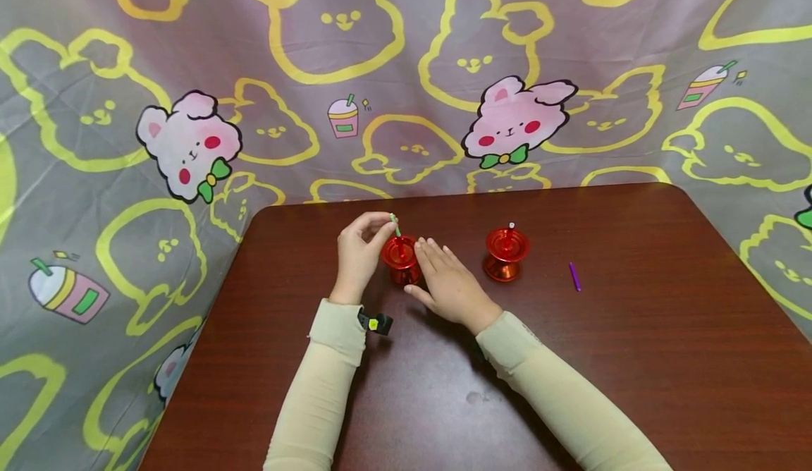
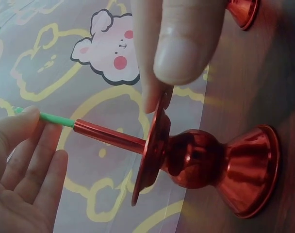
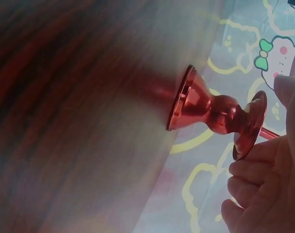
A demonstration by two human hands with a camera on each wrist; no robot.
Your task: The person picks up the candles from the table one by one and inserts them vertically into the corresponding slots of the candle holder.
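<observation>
A shiny red candle holder [image 1: 403,273] stands upright on the table, a dish around its thin upright tube. My left hand [image 1: 358,259] pinches a slim green candle [image 2: 57,119] between thumb and fingers. The candle's lower end meets the top of the red tube, in line with it, as the left wrist view shows. My right hand [image 1: 453,284] lies along the holder's right side, fingers straight and fingertips right at the dish rim. In the right wrist view its fingers [image 3: 252,182] are beside the dish, below the tube.
A second red candle holder [image 1: 504,271] stands to the right, a small white tip [image 1: 511,225] atop its tube. Farther right a purple stick [image 1: 574,277] lies on the dark brown table [image 1: 431,400]. A patterned curtain [image 1: 406,48] hangs behind the table and at its sides.
</observation>
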